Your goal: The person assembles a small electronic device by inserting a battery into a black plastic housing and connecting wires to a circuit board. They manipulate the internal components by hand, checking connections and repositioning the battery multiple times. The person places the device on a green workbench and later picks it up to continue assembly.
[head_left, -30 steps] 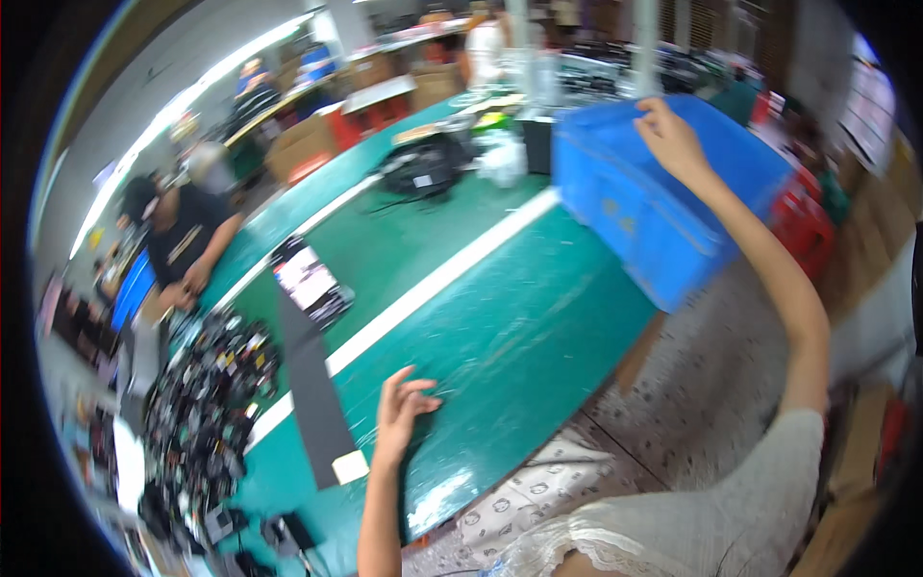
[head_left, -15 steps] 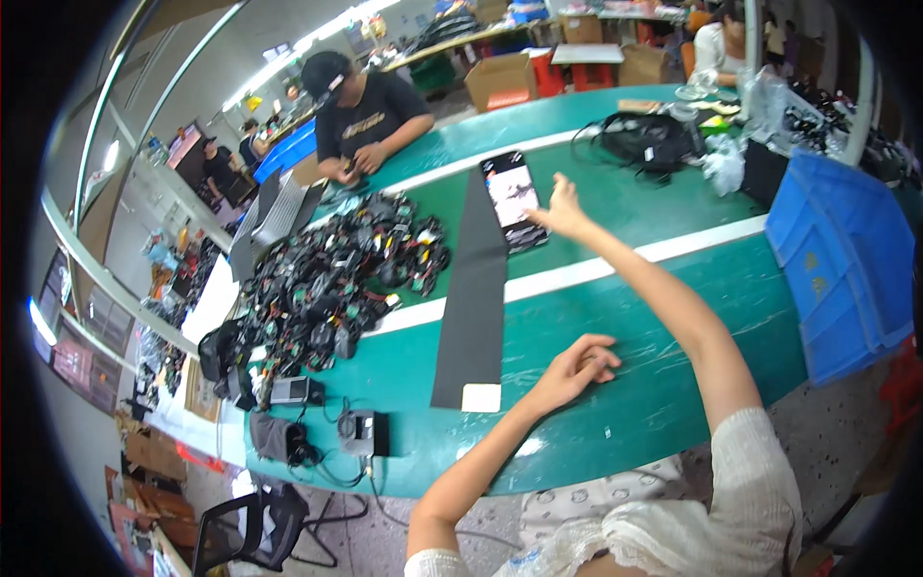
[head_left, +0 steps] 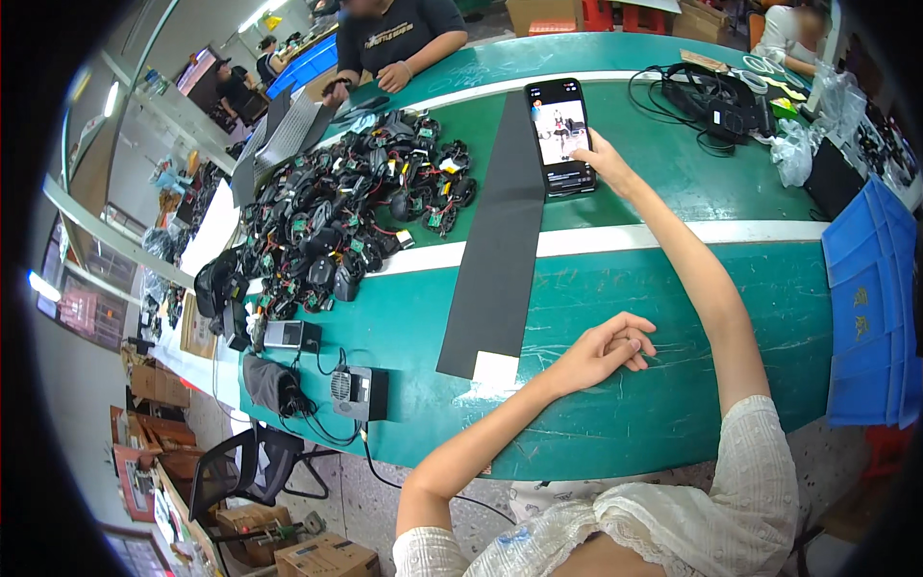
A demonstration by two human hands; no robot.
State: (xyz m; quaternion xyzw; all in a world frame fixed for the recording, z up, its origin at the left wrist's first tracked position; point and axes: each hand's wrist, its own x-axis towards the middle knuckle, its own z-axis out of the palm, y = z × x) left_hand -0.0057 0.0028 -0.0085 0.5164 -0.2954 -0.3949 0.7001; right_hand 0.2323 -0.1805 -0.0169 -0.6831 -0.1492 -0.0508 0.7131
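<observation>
My right hand (head_left: 612, 165) reaches to a black smartphone (head_left: 561, 144) at the far end of a long dark grey strip (head_left: 495, 255). One digit's tip lies over the phone's lit screen and another is by its right edge; the remaining fingers are hard to make out. The phone rests at the strip's right side, its screen showing a picture. My left hand (head_left: 601, 354) rests on the green table (head_left: 673, 288) with loosely bent fingers, holding nothing. Near it, a small white square (head_left: 495, 369) lies at the strip's near end.
A heap of small black electronic parts with wires (head_left: 336, 207) spreads left of the strip. Black boxes with cables (head_left: 360, 392) stand near the front left edge. A blue crate (head_left: 870, 308) is at the right. Across the table a person in black handles something small.
My right hand's fingers have come from beside the phone onto its screen and edge. The view has shifted; the left hand still rests on the table.
</observation>
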